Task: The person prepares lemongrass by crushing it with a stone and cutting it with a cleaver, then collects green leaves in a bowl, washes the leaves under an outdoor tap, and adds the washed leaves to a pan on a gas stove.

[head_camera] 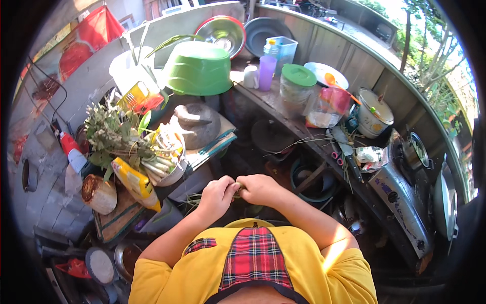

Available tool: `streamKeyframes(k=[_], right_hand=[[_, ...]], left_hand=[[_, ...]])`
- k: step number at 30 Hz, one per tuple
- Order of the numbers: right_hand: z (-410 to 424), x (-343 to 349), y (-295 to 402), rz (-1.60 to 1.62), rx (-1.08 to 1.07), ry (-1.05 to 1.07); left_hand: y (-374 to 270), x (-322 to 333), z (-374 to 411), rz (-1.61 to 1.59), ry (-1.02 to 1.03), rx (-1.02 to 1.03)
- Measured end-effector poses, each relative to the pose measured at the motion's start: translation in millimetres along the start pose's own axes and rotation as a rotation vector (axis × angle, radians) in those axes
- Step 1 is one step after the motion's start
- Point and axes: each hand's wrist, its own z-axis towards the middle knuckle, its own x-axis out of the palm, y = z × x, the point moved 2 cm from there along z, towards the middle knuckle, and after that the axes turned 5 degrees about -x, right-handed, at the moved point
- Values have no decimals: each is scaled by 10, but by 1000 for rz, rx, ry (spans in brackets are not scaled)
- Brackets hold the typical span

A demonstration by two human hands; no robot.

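Note:
My left hand [220,195] and my right hand [258,189] meet in front of my chest. Their fingertips pinch a small greenish piece of plant [240,186], mostly hidden by the fingers. Thin green stalks [194,201] show behind and below my left hand. Under both hands is the rim of a yellow container [248,222], partly covered by my shirt. To the left, a bundle of leafy greens [114,133] lies beside a white tub [178,173] with pale stalks and packets in it.
A yellow packet [134,182] and a stone mortar [197,125] stand on the left. An upturned green basin [199,68] is at the back. On the right bench are a knife [346,148], pink-handled scissors [336,156], a lidded container [296,89] and a gas stove [398,205].

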Motion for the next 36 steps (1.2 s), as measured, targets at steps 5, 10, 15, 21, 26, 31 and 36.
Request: streamKeyframes(k=[5, 10, 15, 21, 26, 31, 36], right_hand=[[-128, -8, 26, -147, -118, -326], [-233, -91, 102, -142, -168, -374], [-225, -153, 17, 0, -355, -444], [-116, 4, -101, 1034, -78, -317], [-137, -123, -244, 490, -17, -509], [-284, -244, -124, 1175, 128, -495], [-345, -438, -11, 84, -482, -592]], left_hand=[[55, 84, 27, -331, 32, -192], [72, 27, 45, -624, 231, -394], [27, -23, 144, -978, 473, -589], [-64, 143, 264, -1129, 540, -519], [-125, 208, 268, -1270, 640, -416], [-124, 412, 358, -1287, 697, -470], [2, 365, 366, -1013, 705, -528]])
